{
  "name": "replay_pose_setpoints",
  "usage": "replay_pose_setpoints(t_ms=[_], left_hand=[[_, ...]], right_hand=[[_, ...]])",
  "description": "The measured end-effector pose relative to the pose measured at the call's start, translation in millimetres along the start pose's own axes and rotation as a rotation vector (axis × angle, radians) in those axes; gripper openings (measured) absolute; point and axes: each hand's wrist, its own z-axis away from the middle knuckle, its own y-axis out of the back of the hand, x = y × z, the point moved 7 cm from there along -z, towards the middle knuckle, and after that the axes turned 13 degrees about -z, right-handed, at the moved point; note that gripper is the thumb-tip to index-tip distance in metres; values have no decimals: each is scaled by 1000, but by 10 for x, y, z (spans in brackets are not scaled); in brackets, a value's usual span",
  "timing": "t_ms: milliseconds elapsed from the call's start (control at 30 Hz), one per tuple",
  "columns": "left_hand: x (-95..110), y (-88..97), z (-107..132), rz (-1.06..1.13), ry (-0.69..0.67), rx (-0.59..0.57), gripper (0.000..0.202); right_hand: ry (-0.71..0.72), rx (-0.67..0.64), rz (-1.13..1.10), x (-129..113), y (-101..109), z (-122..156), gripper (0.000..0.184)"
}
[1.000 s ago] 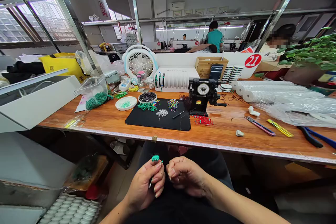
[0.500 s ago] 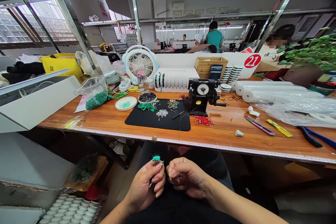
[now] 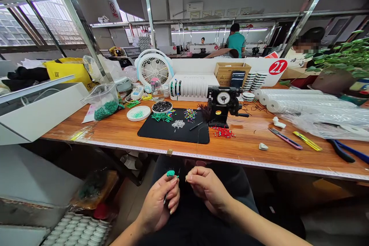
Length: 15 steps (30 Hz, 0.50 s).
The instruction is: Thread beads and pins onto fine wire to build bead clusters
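Fingers of the left hand (image 3: 157, 203) curl closed around a thin dark stem (image 3: 165, 200), topped by a small bristly green cluster (image 3: 170, 173) that stands just above the fingertips, at about 12 o'clock from that hand. Both hands are held over the person's dark-trousered lap (image 3: 225, 184), below the front edge of the table (image 3: 253, 138). Fingers of the right hand (image 3: 208, 191) are drawn into a tight pinch just beside the cluster; whether they hold a fine strand or nothing, the view does not settle.

Ahead at 12 o'clock lies a black mat (image 3: 173, 134) with loose green pieces (image 3: 161, 117) on it. A white dish of green bits (image 3: 138, 113) sits at about 11 o'clock, and a black-and-silver dial machine (image 3: 223, 103) stands at about 1 o'clock, with red pieces (image 3: 223, 132) in front of it.

For work this fine, a firm pinch low on the stem seems best, leaving the cluster free. Keeping the right fingertips close to it and both wrists steady should limit wobble and stop small pieces from slipping off.
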Motion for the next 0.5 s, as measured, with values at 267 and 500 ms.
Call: replay_pose_setpoints(t_ms=[267,500], left_hand=[[-84,84,-34,-283,32,88,27],[19,126,17,-475,-129,207,24]], right_hand=[[303,-121,608,-228,-184,48,17],[273,-212,877,-92,-264,82,11]])
